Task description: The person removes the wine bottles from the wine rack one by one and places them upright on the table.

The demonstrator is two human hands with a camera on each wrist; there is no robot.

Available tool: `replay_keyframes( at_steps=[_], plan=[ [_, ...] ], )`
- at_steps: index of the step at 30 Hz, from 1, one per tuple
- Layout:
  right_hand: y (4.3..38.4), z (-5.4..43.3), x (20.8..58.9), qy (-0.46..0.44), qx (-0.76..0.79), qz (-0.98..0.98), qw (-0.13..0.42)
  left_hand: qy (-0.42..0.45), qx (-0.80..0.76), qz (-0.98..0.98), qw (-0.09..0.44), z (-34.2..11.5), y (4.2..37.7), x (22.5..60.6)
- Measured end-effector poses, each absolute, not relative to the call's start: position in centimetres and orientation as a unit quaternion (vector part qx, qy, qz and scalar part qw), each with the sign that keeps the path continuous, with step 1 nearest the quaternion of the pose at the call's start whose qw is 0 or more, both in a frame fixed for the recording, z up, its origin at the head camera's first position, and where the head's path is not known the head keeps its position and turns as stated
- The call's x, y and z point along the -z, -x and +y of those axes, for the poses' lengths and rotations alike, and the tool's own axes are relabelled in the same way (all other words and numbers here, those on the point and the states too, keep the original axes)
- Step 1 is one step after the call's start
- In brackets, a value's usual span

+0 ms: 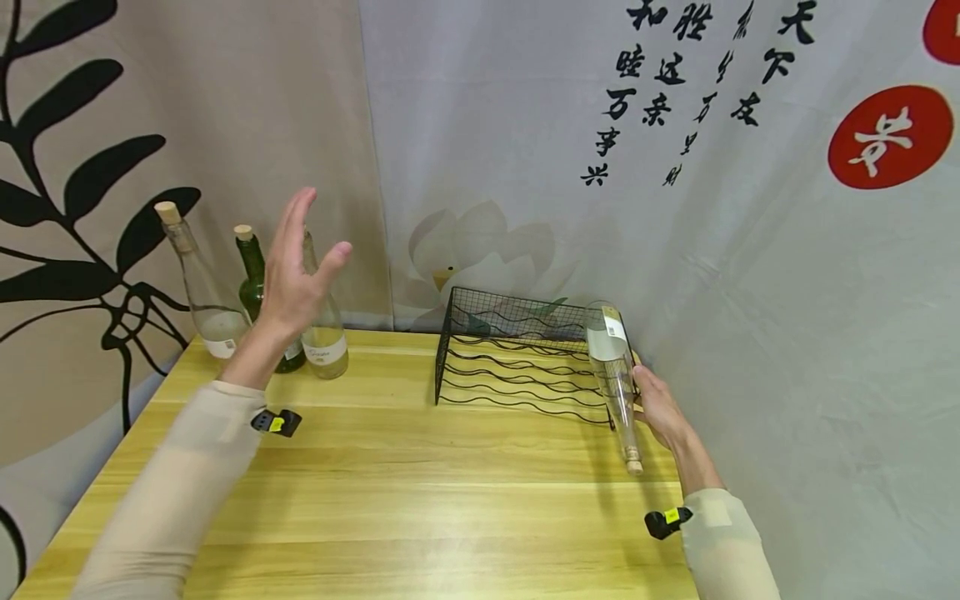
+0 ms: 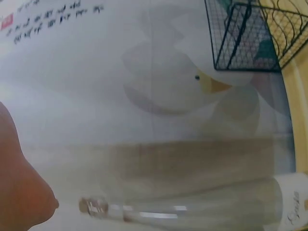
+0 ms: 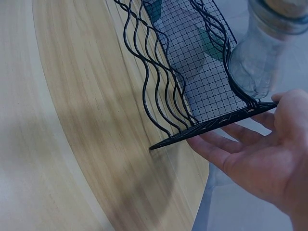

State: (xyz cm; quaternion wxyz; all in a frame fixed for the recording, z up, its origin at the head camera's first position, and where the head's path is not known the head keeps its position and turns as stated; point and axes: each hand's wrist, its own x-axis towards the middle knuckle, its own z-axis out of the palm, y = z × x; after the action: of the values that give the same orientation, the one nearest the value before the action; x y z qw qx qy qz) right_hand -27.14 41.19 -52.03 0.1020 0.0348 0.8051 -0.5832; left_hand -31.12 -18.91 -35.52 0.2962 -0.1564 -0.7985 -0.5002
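Observation:
My left hand (image 1: 294, 271) is raised with fingers straight and thumb spread, holding nothing. It overlaps a green bottle (image 1: 252, 275) and a clear bottle (image 1: 327, 333) in the head view. In the left wrist view that clear corked bottle (image 2: 202, 208) shows close to a fingertip. A black wire wine rack (image 1: 525, 362) stands at the table's back edge. Across its right end lies another clear bottle (image 1: 617, 383), corked neck toward me. My right hand (image 1: 663, 408) is at the rack's right side, its extended fingers (image 3: 211, 148) touching the wire frame, thumb by the top corner.
Another clear corked bottle (image 1: 206, 292) stands at the back left of the wooden table (image 1: 420, 517). Behind the table hangs a printed cloth (image 1: 487, 150), and more pale cloth runs along the right side.

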Motion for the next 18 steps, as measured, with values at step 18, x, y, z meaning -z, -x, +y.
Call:
replay_keyframes(
  at_steps=[18],
  plan=[
    [27.1, 41.1, 52.2, -0.035, 0.584, 0.806, 0.093, 0.289, 0.456, -0.799, 0.266, -12.1, 29.9, 38.9]
  ],
)
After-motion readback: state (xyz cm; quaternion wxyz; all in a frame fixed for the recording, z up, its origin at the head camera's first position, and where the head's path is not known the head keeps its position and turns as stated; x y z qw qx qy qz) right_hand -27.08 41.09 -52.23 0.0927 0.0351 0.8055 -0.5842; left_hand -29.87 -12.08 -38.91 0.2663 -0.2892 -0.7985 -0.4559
